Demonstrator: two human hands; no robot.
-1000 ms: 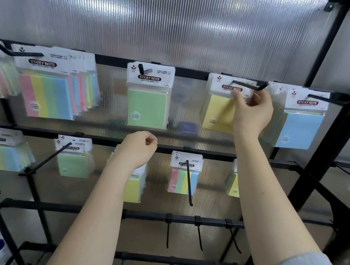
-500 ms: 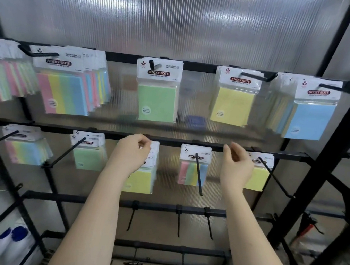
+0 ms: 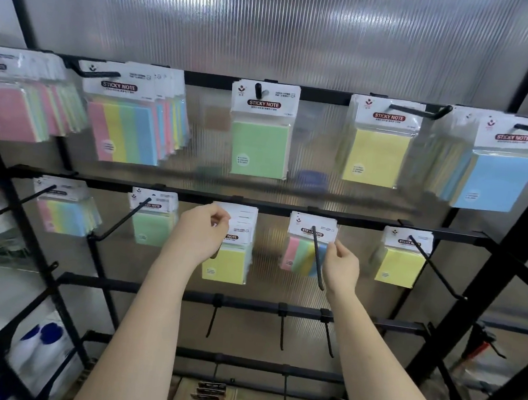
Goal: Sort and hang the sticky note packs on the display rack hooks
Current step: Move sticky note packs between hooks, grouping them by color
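bare lower hooks (image 3: 282, 327), packs (image 3: 307, 252) crowd above

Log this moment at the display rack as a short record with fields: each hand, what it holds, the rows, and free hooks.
left hand: grips the yellow-green packs at their white header cards, middle row
right hand: pinches the right edge of the striped pack hanging on its hook
top row: striped packs, green pack, yellow pack, blue packs
middle row, other hooks: pastel striped, green, yellow packs
free hooks: three bare hooks on the lower bar
rack: black metal bars
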